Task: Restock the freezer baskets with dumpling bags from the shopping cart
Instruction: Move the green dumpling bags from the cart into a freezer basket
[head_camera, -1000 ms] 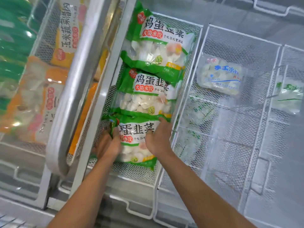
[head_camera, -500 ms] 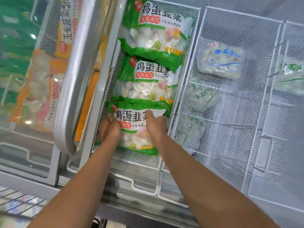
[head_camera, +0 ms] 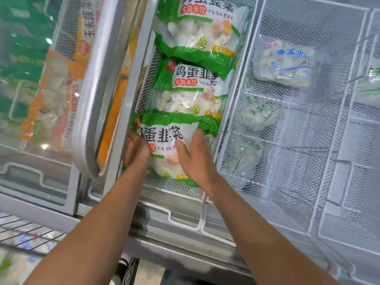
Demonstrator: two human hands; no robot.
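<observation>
While both hands grip it, left hand point(head_camera: 135, 149) and right hand point(head_camera: 195, 159) curled at its sides, I see the nearest green dumpling bag point(head_camera: 170, 140) lying in the mesh freezer basket point(head_camera: 178, 187) with two more; a white bag point(head_camera: 284, 62) sits in the neighbouring basket point(head_camera: 312, 27).

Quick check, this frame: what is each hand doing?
Left hand: fingers curled on the left edge of the nearest green dumpling bag.
Right hand: fingers on the same bag's right side, gripping it.
</observation>
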